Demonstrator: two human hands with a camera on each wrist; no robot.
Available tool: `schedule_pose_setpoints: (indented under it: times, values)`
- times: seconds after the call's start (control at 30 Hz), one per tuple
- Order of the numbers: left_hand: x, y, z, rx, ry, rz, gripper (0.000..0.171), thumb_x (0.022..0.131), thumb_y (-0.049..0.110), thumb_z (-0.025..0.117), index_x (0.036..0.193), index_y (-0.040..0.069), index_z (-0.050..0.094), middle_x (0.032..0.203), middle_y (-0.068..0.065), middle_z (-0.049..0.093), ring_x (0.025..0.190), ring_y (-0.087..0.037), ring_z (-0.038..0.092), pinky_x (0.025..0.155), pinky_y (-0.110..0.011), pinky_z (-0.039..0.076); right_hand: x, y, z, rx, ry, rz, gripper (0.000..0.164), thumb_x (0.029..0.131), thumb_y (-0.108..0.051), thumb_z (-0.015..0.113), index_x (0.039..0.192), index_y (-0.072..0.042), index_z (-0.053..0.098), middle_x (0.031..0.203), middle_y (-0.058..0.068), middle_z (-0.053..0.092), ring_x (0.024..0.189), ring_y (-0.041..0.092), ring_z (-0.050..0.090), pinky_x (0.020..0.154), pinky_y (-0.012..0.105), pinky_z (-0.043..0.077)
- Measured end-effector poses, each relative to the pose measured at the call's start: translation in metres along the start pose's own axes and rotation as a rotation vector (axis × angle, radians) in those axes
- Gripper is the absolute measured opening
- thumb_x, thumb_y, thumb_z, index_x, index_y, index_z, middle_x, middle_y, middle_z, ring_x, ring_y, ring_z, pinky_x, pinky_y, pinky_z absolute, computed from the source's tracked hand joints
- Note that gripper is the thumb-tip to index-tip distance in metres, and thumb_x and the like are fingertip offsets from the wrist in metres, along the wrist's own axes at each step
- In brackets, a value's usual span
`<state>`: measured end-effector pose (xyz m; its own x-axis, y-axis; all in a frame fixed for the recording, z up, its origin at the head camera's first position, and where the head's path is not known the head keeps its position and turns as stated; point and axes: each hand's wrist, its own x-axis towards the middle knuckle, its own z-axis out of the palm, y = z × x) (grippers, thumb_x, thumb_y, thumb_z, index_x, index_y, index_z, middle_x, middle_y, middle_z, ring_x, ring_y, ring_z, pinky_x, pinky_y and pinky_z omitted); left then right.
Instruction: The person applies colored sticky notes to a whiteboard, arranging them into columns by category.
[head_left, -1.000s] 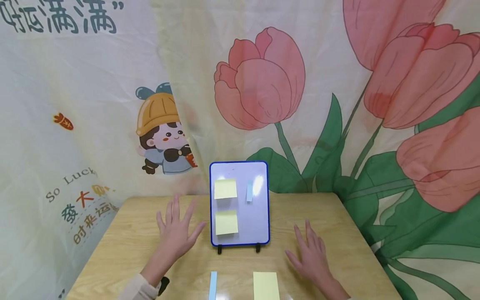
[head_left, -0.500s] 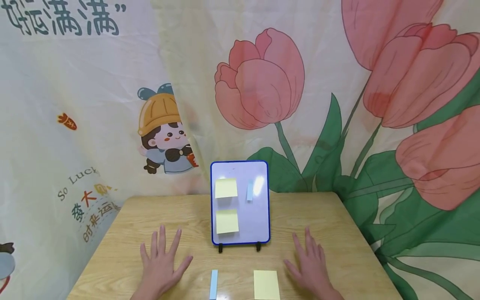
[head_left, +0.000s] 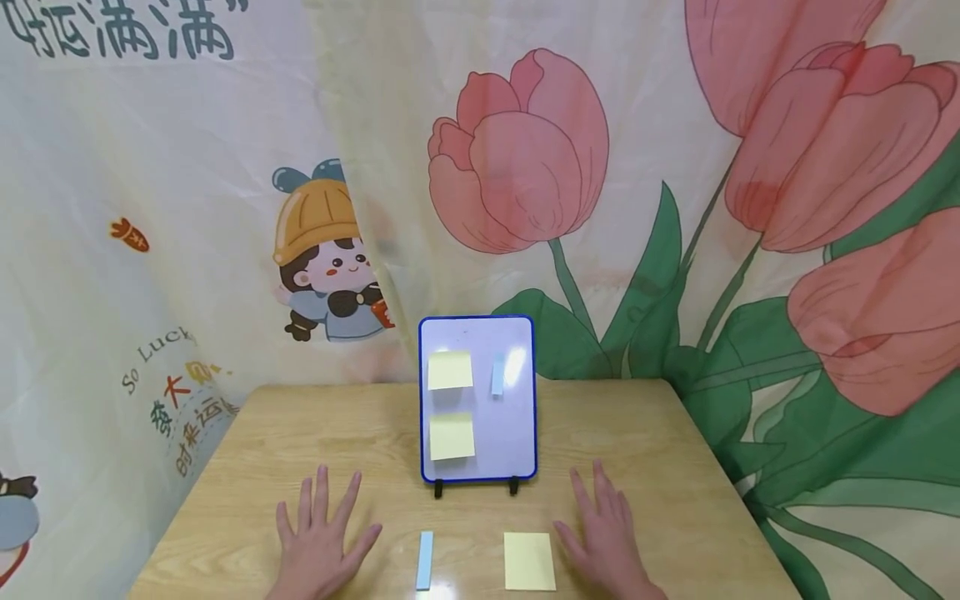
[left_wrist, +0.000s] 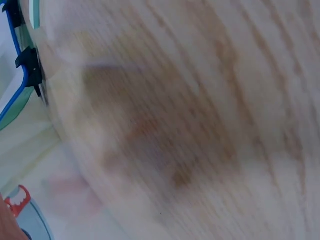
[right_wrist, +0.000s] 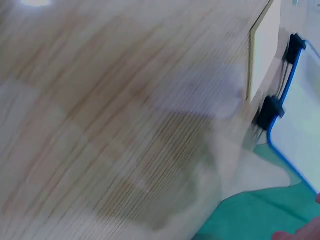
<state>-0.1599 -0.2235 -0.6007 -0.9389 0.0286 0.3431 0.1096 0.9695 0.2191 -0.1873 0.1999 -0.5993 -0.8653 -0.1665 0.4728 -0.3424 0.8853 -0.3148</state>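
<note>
In the head view, a small whiteboard [head_left: 506, 437] with a blue frame stands upright on black feet. Two yellow sticky notes [head_left: 451, 370] are stuck one above the other on its left half, and a narrow blue sticky strip [head_left: 497, 376] is on its upper right. A pad of yellow sticky notes [head_left: 529, 562] and a blue sticky-note strip pad [head_left: 424, 561] lie in front of the board. My left hand [head_left: 318, 533], fingers spread, is over the table left of the blue pad. My right hand [head_left: 606, 537] is just right of the yellow pad, fingers extended, holding nothing.
The wooden table [head_left: 300, 425] runs back to a hanging cloth [head_left: 645, 100] printed with tulips and a cartoon child. In the right wrist view the board's black foot clips [right_wrist: 270, 111] and the edge of the yellow pad show.
My left hand has drawn back from beside the board toward the near left, its fingers still spread. The right hand has come back slightly. Pads and board stay put.
</note>
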Motion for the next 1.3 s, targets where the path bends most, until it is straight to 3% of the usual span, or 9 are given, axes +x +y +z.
schedule_pose_setpoints:
  times: [0.13,0.27,0.43,0.77,0.87,1.0,1.1,1.2,1.3]
  values:
    - [-0.003,-0.001,0.004,-0.004,-0.019,-0.012,0.077,0.092,0.064,0.051,0.156,0.027,0.028,0.166,-0.017,-0.011,0.151,-0.036,-0.02,0.106,-0.08,-0.004,0.002,-0.017,0.004,0.004,0.041,-0.062,0.083,0.078,-0.032,0.081,0.148,-0.008,0.044,0.158,0.028,0.027,0.137,0.045,0.037,0.112,0.063,0.024]
    - [-0.007,-0.002,0.007,0.007,-0.038,-0.025,0.079,0.092,0.066,0.05,0.158,0.031,0.023,0.166,-0.021,-0.005,0.15,-0.034,-0.023,0.108,-0.074,-0.017,0.003,-0.037,0.01,0.004,0.08,-0.159,0.082,0.074,-0.033,0.084,0.144,-0.006,0.049,0.153,0.029,0.035,0.134,0.042,0.042,0.107,0.059,0.029]
    - [-0.007,-0.002,0.008,0.014,-0.042,-0.021,0.08,0.092,0.067,0.05,0.158,0.032,0.021,0.165,-0.022,-0.002,0.149,-0.03,-0.027,0.108,-0.065,-0.026,0.005,-0.063,0.022,0.026,0.058,-0.239,0.082,0.073,-0.034,0.083,0.142,-0.005,0.05,0.151,0.028,0.039,0.13,0.041,0.047,0.101,0.06,0.038]
    - [0.008,0.006,0.004,0.005,-0.008,0.025,0.079,0.092,0.065,0.051,0.157,0.03,0.024,0.166,-0.014,-0.013,0.15,-0.031,-0.025,0.109,-0.068,-0.022,0.001,-0.11,0.055,-0.008,-0.062,-0.41,0.074,0.076,-0.046,0.079,0.136,-0.01,0.054,0.145,0.019,0.05,0.125,0.033,0.054,0.093,0.053,0.048]
    - [0.009,0.008,0.003,-0.002,-0.02,0.027,0.079,0.091,0.066,0.051,0.157,0.029,0.026,0.166,-0.014,-0.012,0.151,-0.034,-0.021,0.109,-0.073,-0.016,0.0,-0.123,0.061,0.003,-0.157,-0.419,0.07,0.079,-0.048,0.077,0.135,-0.011,0.054,0.146,0.016,0.049,0.125,0.032,0.055,0.093,0.052,0.049]
    - [0.003,0.009,0.005,-0.003,-0.029,0.032,0.079,0.09,0.067,0.052,0.156,0.028,0.03,0.166,-0.018,-0.005,0.151,-0.042,-0.009,0.106,-0.08,0.005,0.002,-0.137,0.066,0.029,-0.268,-0.419,0.07,0.083,-0.052,0.072,0.136,-0.011,0.053,0.148,0.015,0.047,0.127,0.03,0.053,0.095,0.05,0.048]
    - [-0.002,0.008,0.008,0.0,-0.018,0.033,0.08,0.089,0.067,0.053,0.156,0.03,0.03,0.167,-0.017,-0.002,0.152,-0.043,-0.005,0.105,-0.08,0.009,0.005,-0.146,0.07,0.039,-0.322,-0.427,0.072,0.084,-0.055,0.07,0.138,-0.011,0.052,0.15,0.014,0.046,0.128,0.029,0.052,0.096,0.049,0.048]
    - [-0.006,0.008,0.01,0.012,0.003,0.036,0.081,0.088,0.068,0.054,0.156,0.031,0.028,0.167,-0.015,-0.002,0.152,-0.038,-0.012,0.105,-0.079,0.009,0.006,-0.15,0.075,0.028,-0.331,-0.472,0.072,0.084,-0.057,0.069,0.136,-0.01,0.054,0.147,0.013,0.05,0.126,0.027,0.054,0.095,0.044,0.049]
    - [-0.008,0.008,0.012,0.014,0.014,0.04,0.082,0.088,0.068,0.055,0.156,0.032,0.028,0.167,-0.013,-0.005,0.151,-0.03,-0.021,0.108,-0.079,0.0,0.006,-0.153,0.081,0.01,-0.305,-0.536,0.066,0.083,-0.054,0.07,0.13,-0.009,0.059,0.139,0.012,0.057,0.121,0.024,0.059,0.093,0.039,0.051]
